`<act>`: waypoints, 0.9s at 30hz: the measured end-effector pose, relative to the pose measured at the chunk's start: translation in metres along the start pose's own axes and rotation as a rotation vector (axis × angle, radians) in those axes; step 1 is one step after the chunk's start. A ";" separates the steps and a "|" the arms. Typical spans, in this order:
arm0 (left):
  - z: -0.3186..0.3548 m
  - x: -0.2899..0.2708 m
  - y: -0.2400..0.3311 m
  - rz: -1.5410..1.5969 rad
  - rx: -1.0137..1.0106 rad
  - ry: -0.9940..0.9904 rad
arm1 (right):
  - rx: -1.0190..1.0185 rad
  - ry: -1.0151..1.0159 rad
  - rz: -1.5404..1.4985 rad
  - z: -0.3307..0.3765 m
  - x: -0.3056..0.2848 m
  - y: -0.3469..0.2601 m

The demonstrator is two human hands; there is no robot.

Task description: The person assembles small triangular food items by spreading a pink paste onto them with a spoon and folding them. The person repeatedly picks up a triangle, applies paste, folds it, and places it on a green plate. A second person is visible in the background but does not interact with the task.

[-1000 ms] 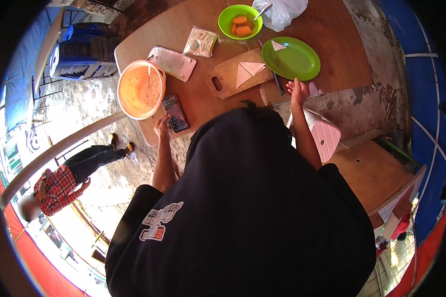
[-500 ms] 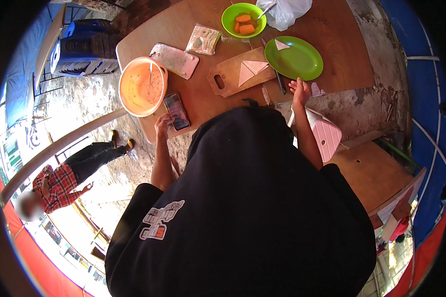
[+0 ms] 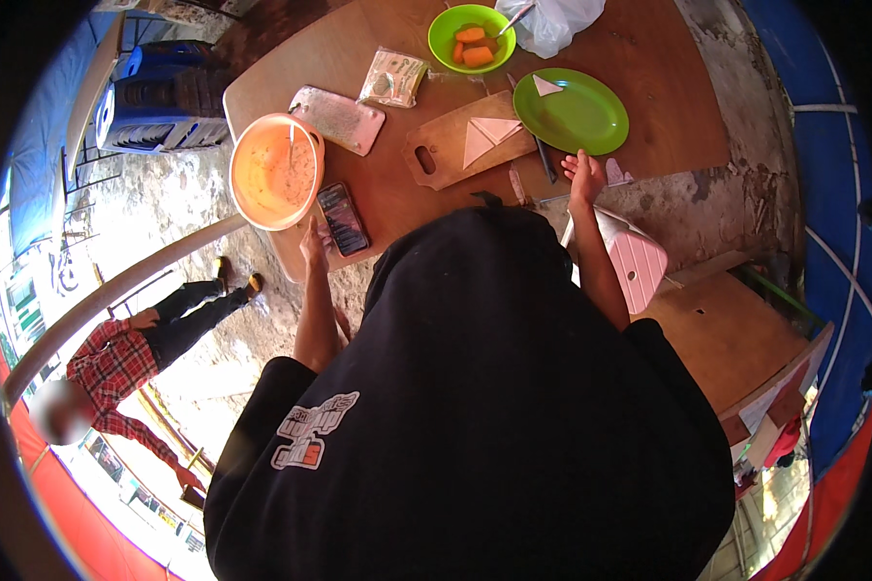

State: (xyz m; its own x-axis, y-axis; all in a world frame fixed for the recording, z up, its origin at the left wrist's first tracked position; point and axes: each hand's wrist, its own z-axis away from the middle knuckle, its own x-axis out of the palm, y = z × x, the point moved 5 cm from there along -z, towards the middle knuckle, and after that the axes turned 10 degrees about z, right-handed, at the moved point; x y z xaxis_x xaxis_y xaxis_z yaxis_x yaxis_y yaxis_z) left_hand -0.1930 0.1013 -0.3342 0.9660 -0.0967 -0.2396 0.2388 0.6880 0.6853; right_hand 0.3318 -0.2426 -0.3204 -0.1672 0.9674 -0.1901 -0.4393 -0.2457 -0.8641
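Observation:
My left hand (image 3: 314, 244) is at the table's near left edge, beside a dark smartphone (image 3: 344, 219). It looks empty, its fingers loosely stretched. Palm up and fingers apart, my right hand (image 3: 584, 178) sits just below the oval green plate (image 3: 581, 116), holding nothing. One pale triangle (image 3: 545, 86) lies on that plate. Two more pale triangles (image 3: 479, 143) rest on the wooden cutting board (image 3: 438, 167). A knife (image 3: 546, 165) lies between board and plate, its far part partly hidden under the plate.
An orange basin (image 3: 266, 198) with a spoon and mixture stands at the left, near a pale board (image 3: 339, 118) and a square packet (image 3: 393, 77). A green bowl (image 3: 439, 48) holds orange pieces beside a plastic bag (image 3: 552, 24). Another person (image 3: 116, 363) stands beyond the table's left side.
My left hand has shifted slightly up and left, its fingers straighter. My right hand has barely moved. The other person's arm has reached outward and down in the picture.

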 end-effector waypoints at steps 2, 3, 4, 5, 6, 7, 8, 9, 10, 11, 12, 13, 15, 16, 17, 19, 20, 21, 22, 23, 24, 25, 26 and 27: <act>0.003 0.001 -0.001 -0.028 0.075 -0.043 | -0.012 -0.013 -0.006 0.000 0.000 -0.001; 0.004 0.001 -0.002 -0.045 0.122 -0.091 | -0.006 -0.002 0.000 0.001 0.000 0.000; 0.004 0.001 -0.003 -0.071 0.165 -0.134 | -0.017 -0.013 0.002 0.000 0.000 -0.001; 0.002 0.000 -0.004 -0.130 0.196 -0.179 | -0.021 -0.011 0.011 0.000 0.000 -0.001; -0.002 -0.001 -0.007 -0.160 0.210 -0.226 | -0.008 0.000 0.028 0.000 -0.001 0.000; -0.008 -0.003 -0.008 -0.225 0.212 -0.275 | -0.019 -0.017 0.012 0.000 0.000 -0.001; -0.015 -0.006 -0.010 -0.321 0.199 -0.301 | -0.014 -0.024 0.006 -0.001 0.001 -0.001; -0.024 -0.008 -0.012 -0.226 0.132 -0.321 | -0.002 -0.015 0.008 -0.001 0.000 -0.001; -0.035 -0.009 -0.014 -0.163 0.051 -0.315 | -0.010 -0.033 -0.007 -0.001 0.000 -0.001; -0.042 -0.011 -0.017 -0.100 -0.030 -0.309 | -0.011 -0.036 -0.014 -0.001 0.000 -0.001; -0.047 -0.015 -0.018 -0.104 -0.057 -0.207 | 0.008 -0.022 -0.010 -0.001 -0.001 0.000; -0.051 -0.016 -0.017 -0.109 -0.083 -0.108 | -0.009 -0.044 -0.029 -0.001 -0.001 -0.001; -0.046 -0.014 -0.012 -0.217 -0.040 0.099 | -0.017 -0.058 -0.039 -0.001 -0.002 0.000; -0.037 -0.009 -0.007 -0.319 0.034 0.205 | -0.038 -0.083 0.005 -0.001 -0.001 0.000; -0.027 -0.003 0.001 -0.414 0.080 0.315 | -0.074 -0.106 0.048 0.000 -0.001 0.000; 0.011 0.015 0.016 -0.504 0.322 0.491 | -0.089 -0.122 0.128 -0.001 0.000 0.001; 0.036 0.025 0.020 -0.541 0.432 0.590 | -0.069 -0.146 0.148 -0.001 0.001 0.002; 0.055 0.039 0.026 -0.531 0.507 0.601 | -0.159 -0.152 0.228 0.000 0.003 -0.002; 0.071 0.056 0.030 -0.549 0.576 0.480 | -0.210 -0.159 0.318 0.002 0.004 -0.005; 0.087 0.071 0.034 -0.560 0.644 0.367 | -0.268 -0.121 0.418 0.005 0.005 -0.009; 0.102 0.088 0.038 -0.578 0.719 0.269 | -0.361 -0.162 0.489 0.010 0.009 -0.014; 0.117 0.105 0.041 -0.454 0.842 0.170 | -0.383 -0.200 0.581 0.015 0.012 -0.016; 0.126 0.122 0.045 -0.546 0.877 0.096 | -0.382 -0.223 0.686 0.020 0.015 -0.018; 0.132 0.136 0.045 -0.521 0.858 -0.005 | -0.460 -0.226 0.781 0.025 0.017 -0.024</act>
State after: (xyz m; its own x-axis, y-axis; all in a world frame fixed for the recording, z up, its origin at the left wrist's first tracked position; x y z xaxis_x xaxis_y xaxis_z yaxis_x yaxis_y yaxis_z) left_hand -0.0379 0.0241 -0.2449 0.7206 -0.2423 -0.6497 0.6208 -0.1920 0.7601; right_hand 0.3177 -0.2217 -0.2917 -0.4570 0.4912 -0.7415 0.2546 -0.7265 -0.6382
